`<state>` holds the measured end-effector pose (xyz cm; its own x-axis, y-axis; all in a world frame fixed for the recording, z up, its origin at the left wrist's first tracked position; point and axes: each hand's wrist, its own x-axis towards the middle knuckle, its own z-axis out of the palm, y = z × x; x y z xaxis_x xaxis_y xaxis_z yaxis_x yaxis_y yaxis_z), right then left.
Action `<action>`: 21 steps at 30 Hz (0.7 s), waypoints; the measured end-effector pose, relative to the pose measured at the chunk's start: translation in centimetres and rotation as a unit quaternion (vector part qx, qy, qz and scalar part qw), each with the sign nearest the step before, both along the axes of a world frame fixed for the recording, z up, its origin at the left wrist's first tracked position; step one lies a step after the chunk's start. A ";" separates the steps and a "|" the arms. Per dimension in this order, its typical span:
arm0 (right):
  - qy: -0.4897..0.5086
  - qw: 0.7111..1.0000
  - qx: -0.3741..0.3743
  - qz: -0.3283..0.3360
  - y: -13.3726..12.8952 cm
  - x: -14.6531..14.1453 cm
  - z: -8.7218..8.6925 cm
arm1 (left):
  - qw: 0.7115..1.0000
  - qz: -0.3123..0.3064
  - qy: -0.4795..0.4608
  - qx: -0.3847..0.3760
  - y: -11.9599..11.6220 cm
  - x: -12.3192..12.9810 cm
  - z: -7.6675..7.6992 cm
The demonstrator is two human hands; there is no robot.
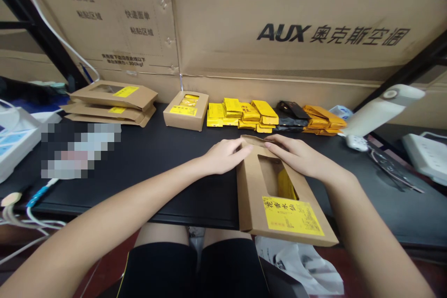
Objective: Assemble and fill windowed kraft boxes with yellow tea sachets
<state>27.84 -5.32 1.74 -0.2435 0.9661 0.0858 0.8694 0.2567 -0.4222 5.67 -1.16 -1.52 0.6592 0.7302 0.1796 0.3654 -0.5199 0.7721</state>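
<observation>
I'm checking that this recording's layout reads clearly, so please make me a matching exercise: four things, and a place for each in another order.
Things:
1. Front box
2. Black packets
3. Pale bottle
4. Stacked boxes

Places:
A. Right of the orange packets
B. Left of the small box
C. Touched by the left hand and right hand
D. Between yellow packets and orange ones

Pairs: 1-C; 2-D; 3-A; 4-B

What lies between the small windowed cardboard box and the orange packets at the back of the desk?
The head view shows yellow packets nearer the small windowed cardboard box, then black packets beside the orange packets.
</observation>
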 end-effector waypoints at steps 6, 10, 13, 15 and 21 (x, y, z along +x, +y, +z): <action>0.003 1.000 -0.001 0.002 0.1 0.1 -0.2 | 1.000 -0.001 0.003 0.002 0.0 0.0 -0.1; 0.004 1.000 0.005 0.000 0.1 0.2 -0.2 | 1.000 -0.003 0.000 0.003 0.1 -0.1 -0.2; 0.006 1.000 0.005 0.002 0.1 0.3 -0.3 | 1.000 -0.007 0.003 0.012 0.0 -0.1 -0.3; 0.005 1.000 0.005 0.001 0.1 0.3 -0.3 | 1.000 -0.008 0.009 0.018 0.0 -0.1 -0.4; 0.004 1.000 0.010 0.002 0.1 0.4 -0.4 | 0.999 -0.001 0.032 0.037 -0.1 -0.1 -0.4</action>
<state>28.28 -5.23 1.36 -0.2460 0.9633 0.1075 0.8648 0.2682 -0.4246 5.58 -1.23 -1.88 0.6723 0.7153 0.1906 0.4121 -0.5755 0.7064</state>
